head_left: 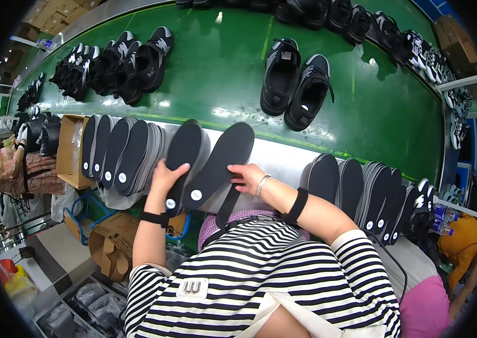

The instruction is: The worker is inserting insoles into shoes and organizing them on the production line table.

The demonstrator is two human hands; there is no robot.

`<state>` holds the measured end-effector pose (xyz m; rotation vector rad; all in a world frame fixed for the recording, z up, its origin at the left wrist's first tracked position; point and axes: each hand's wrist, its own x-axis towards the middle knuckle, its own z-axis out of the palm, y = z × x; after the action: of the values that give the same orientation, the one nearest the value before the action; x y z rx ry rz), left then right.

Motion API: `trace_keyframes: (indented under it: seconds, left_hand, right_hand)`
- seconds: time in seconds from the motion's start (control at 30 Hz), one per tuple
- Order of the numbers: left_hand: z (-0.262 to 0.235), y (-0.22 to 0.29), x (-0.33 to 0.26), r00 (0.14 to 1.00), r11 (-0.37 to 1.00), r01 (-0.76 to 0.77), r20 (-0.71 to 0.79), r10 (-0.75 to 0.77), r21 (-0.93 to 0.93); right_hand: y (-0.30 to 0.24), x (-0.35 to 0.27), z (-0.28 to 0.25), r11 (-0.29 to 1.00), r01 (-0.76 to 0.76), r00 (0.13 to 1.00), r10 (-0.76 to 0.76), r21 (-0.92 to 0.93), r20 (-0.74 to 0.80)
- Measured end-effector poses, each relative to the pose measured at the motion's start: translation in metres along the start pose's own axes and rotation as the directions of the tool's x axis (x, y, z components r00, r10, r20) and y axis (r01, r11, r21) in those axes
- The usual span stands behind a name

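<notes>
My left hand [166, 176] grips a dark insole [185, 145] by its edge, thumb across its top face. A second dark insole [228, 147] is pinched at its right edge by my right hand [247, 178], fingers curled under it. Both insoles carry a round white sticker at the heel and overlap slightly there. They are held over the metal edge of the table. Stacks of similar insoles [135, 147] stand just left of my left hand, and more insole stacks [351, 186] lie to the right of my right forearm.
A pair of black shoes [293, 84] sits on the green table [216, 73] ahead. Rows of shoes [115, 66] stand at the left and along the far edge. A cardboard box [72, 147] is beside the left stacks. Other people [16, 169] are at both sides.
</notes>
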<state>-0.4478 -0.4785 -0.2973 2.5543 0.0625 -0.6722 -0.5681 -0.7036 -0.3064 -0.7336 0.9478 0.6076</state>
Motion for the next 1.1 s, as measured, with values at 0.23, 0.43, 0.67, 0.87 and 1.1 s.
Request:
trace_keyframes:
  seconds: [0.23, 0.43, 0.67, 0.87, 1.1]
  left_hand:
    - [0.055, 0.025, -0.026, 0.993, 0.918, 0.064, 0.118, -0.019, -0.390]
    - [0.043, 0.045, -0.056, 0.952, 0.621, 0.291, 0.287, -0.109, -0.728]
    - [-0.001, 0.060, -0.065, 0.931, 0.883, -0.354, -0.201, 0.304, -0.309]
    - [0.028, 0.038, -0.055, 0.879, 0.874, -0.310, -0.237, 0.413, 0.374]
    - [0.029, 0.032, -0.059, 0.811, 0.785, -0.486, -0.138, 0.569, 0.384]
  right_hand:
    - [-0.001, -0.019, 0.003, 0.972, 0.236, 0.972, -0.236, -0.019, 0.024]
    - [-0.001, -0.032, -0.002, 0.968, 0.208, 0.971, -0.221, 0.141, 0.090]
    - [-0.012, -0.048, -0.029, 0.562, 0.435, 0.735, -0.673, -0.704, -0.083]
    - [0.007, -0.047, -0.024, 0.033, -0.004, 0.567, -0.823, -0.999, -0.030]
    - [0.004, -0.038, -0.023, 0.201, 0.088, 0.569, -0.814, -0.976, -0.117]
